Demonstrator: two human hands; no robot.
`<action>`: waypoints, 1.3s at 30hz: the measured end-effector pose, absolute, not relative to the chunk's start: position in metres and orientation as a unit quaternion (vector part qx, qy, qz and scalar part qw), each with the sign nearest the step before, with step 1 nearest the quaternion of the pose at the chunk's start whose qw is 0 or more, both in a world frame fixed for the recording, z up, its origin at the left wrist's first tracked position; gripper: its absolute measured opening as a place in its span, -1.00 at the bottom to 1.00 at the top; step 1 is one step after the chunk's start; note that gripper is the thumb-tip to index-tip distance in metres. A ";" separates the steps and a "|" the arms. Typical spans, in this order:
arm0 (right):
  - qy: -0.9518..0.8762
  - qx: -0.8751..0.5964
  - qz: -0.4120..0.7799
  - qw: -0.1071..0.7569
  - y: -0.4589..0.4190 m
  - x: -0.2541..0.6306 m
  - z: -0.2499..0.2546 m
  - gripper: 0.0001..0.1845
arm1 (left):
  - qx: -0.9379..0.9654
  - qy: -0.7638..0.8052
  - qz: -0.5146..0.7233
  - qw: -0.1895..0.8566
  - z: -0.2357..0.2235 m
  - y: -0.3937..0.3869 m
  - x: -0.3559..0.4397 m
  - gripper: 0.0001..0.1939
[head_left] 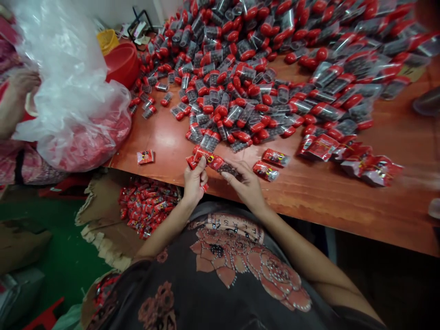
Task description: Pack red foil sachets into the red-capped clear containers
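Note:
At the table's near edge my left hand [195, 181] is closed on red printed wrappers [202, 153], thumb on top. My right hand [248, 184] pinches a small see-through tube [229, 168] with dark contents. Its left end meets a red wrapper between my hands, and I cannot tell how far it goes inside. Just right of my right hand lie two wrapped red packets [275, 157]. Another red packet [145, 156] rests on the table to the left. Beyond my hands spreads a big heap of red-capped tubes [213, 82].
Several wrapped packets [374, 169] lie on the table [326, 201] to the right. Below its left edge, a torn cardboard box [103, 197] holds many packets. A plastic bag [68, 78] with red contents, a red bowl [122, 62] and another person's arm [15, 101] are at left.

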State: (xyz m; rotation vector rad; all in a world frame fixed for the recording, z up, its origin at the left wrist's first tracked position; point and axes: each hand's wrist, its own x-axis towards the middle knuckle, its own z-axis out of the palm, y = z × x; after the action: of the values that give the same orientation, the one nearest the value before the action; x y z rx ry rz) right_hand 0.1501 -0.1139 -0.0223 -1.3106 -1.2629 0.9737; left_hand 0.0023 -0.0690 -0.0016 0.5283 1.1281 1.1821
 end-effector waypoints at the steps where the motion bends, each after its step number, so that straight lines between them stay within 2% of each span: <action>1: -0.525 -0.545 0.403 0.516 -0.114 0.151 -0.021 -0.58 | 0.243 0.499 0.520 0.649 -0.001 -0.070 0.002 -0.57; 8: -0.523 -0.527 0.418 0.523 -0.114 0.148 -0.017 -0.61 | 0.284 0.527 0.489 0.634 0.005 -0.073 0.006 -0.64; 14: -0.465 -0.526 0.454 0.549 -0.114 0.143 -0.029 -0.51 | 0.305 0.513 0.448 0.665 0.003 -0.079 0.011 -0.64; 22: -0.494 -0.497 0.479 0.529 -0.109 0.154 -0.033 -0.46 | 0.295 0.531 0.442 0.660 0.002 -0.077 0.016 -0.61; 27: -0.453 -0.512 0.505 0.527 -0.108 0.161 -0.033 -0.58 | 0.299 0.532 0.432 0.664 -0.002 -0.076 0.015 -0.62; 32: -0.377 -0.508 0.574 0.521 -0.108 0.167 -0.029 -0.66 | 0.284 0.525 0.475 0.646 -0.001 -0.076 0.014 -0.48; 39: -0.314 -0.524 0.600 0.516 -0.111 0.171 -0.023 -0.72 | 0.292 0.511 0.436 0.681 -0.005 -0.080 0.025 -0.59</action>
State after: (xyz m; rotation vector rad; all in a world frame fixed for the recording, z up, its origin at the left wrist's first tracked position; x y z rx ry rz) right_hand 0.1705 -0.1111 -0.0230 -1.2590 -0.7542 1.4413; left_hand 0.0253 -0.0802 -0.0049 0.6551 1.1477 0.9790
